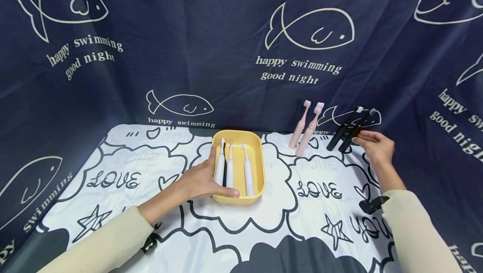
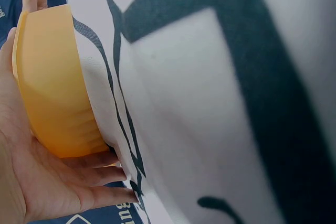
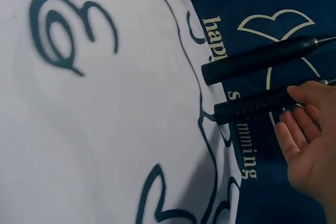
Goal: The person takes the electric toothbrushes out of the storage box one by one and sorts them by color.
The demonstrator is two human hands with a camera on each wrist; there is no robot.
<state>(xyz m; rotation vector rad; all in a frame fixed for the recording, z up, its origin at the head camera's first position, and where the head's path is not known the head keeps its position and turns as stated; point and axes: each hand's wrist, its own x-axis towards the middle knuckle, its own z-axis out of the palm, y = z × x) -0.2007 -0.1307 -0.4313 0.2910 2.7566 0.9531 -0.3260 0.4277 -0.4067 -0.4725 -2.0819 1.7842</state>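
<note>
My left hand (image 1: 198, 180) grips the near left corner of a yellow tray (image 1: 258, 162), thumb along the front wall and fingers along the left side. Inside it lie three white electric toothbrushes (image 1: 249, 176) and a dark one (image 1: 224, 174), partly hidden between two of them. At the back right of the table, my right hand (image 1: 377, 149) pinches the handle of a black electric toothbrush (image 3: 257, 104), which leans upright against the dark cloth. A second black toothbrush (image 3: 262, 59) leans beside it, untouched.
Two pink electric toothbrushes (image 1: 307, 136) lean against the back cloth, left of the black pair. A dark blue curtain (image 1: 241, 55) with fish prints encloses the back and sides. White patterned cloth (image 1: 143, 206) covers the table.
</note>
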